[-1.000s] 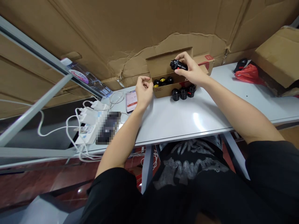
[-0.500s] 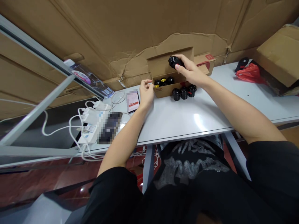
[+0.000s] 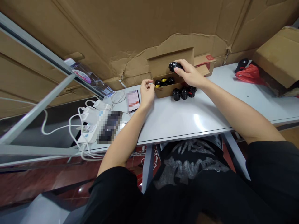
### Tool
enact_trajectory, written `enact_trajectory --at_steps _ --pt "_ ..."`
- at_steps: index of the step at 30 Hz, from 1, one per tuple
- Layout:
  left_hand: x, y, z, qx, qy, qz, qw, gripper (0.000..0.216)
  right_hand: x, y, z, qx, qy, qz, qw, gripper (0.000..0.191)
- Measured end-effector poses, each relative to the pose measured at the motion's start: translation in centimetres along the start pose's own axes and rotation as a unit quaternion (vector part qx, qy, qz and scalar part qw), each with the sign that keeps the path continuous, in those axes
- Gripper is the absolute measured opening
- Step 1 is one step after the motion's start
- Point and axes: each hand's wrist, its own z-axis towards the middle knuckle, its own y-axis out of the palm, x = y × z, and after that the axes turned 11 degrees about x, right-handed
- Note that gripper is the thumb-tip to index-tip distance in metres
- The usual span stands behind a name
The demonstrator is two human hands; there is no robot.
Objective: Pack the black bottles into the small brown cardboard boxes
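"What is entered for the right hand?"

"Right hand: fingers and thumb wrapped around one black lamp socket, held above the open cardboard box, in front of its raised back flap. Against a second ago, it sits slightly lower over the box."

"And the left hand?"

"Left hand: just beside the box's left end, raised, fingertips pinched against the thumb. Whether anything lies between them cannot be told. It now sits nearer the box."

"Remaining stock?"

"Inside the box, several socket tops, gold showing in some. Just in front of the box, three black sockets stand upright on the white worktop."

"Other items?"

"Left of the box, a smartphone and white charging cables; well right of it, a red plastic bag."
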Motion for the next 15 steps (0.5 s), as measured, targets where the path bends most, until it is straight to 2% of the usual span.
enact_trajectory --at_steps 4,9,15 --pt "0.7 0.1 -0.1 -0.003 -0.015 -0.002 1.0 0.027 -0.7 0.0 -0.2 -0.023 -0.004 -0.001 1.0 0.083" --pt "0.6 -0.1 0.1 0.017 -0.011 0.034 0.999 0.026 -1.2 0.0 -0.7 0.004 0.015 -0.002 1.0 0.073" --pt "0.5 0.2 0.0 0.033 -0.009 0.031 0.999 0.03 -0.5 0.0 -0.9 -0.001 0.052 0.014 0.999 0.073"
